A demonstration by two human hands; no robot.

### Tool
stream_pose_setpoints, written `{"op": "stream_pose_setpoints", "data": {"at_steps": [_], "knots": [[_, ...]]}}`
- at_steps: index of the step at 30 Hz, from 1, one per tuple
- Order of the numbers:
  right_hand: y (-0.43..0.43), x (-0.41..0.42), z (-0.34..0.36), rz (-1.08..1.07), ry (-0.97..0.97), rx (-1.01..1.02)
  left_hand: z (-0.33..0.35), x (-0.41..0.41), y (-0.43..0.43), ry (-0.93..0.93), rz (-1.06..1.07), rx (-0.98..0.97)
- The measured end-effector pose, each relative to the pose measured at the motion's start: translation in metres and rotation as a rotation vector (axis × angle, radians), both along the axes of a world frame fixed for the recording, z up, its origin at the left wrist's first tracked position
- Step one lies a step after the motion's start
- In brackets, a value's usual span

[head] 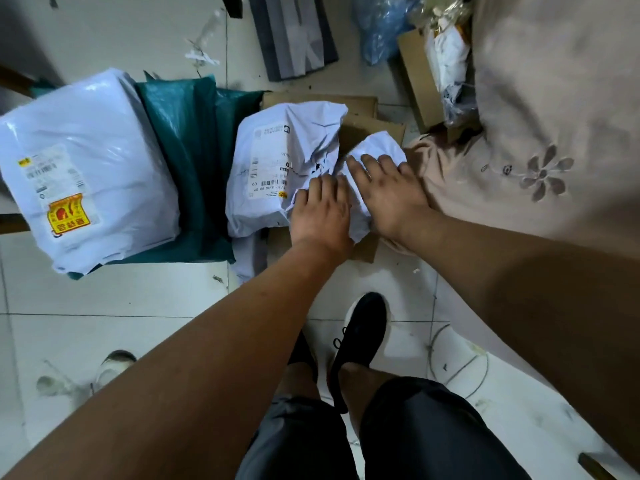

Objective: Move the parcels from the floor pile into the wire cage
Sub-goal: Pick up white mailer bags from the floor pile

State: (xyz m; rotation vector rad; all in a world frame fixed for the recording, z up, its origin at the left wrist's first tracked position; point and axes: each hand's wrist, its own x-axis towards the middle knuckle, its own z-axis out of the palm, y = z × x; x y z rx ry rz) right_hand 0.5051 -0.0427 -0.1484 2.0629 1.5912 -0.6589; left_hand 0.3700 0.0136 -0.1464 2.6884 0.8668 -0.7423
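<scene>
Nearest the lens, dark shorts (415, 431) and a black shoe (363, 334) are seen above the white floor tiles (104, 296). Both bare forearms are stretched forward and down.

The left hand (320, 213) is laid on the near right corner of the crumpled white parcel (277, 157). Its fingers (327, 185) are held close together, flat on the plastic. The right hand (388, 194) is set just beside it, with its fingers (367, 164) slightly spread over a bunched white lump. Whether that lump belongs to the same parcel cannot be told. The thumbs are hidden, so a pinch underneath cannot be confirmed.

The parcel is found in the floor pile, label up, resting on flattened cardboard (367, 129). To its left a teal bag (194, 150) is spread out, and a large white parcel (86, 161) with a yellow-and-red sticker is lying on it.

Farther back, a grey folded stack (294, 32) and a blue plastic bag (377, 26) are spotted. At the right, beige cloth (540, 98) with a stitched flower is draped.
</scene>
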Motion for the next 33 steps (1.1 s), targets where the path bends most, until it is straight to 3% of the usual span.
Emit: {"op": "stream_pose_setpoints", "data": {"at_steps": [6,13,23,33], "knots": [[-0.033,0.000,-0.003,0.007,0.005,0.042,-0.016,0.005,-0.007,0.155,-0.063,0.025],[-0.039,0.000,-0.010,-0.149,0.089,-0.114,-0.024,0.004,-0.009,0.093,-0.030,-0.005],[-0.058,0.012,0.021,-0.158,0.230,-0.070,-0.010,-0.009,-0.025,0.101,-0.065,0.006],[-0.088,0.003,0.073,-0.208,0.266,-0.074,0.026,-0.027,-0.036,0.027,-0.055,-0.178]]}}
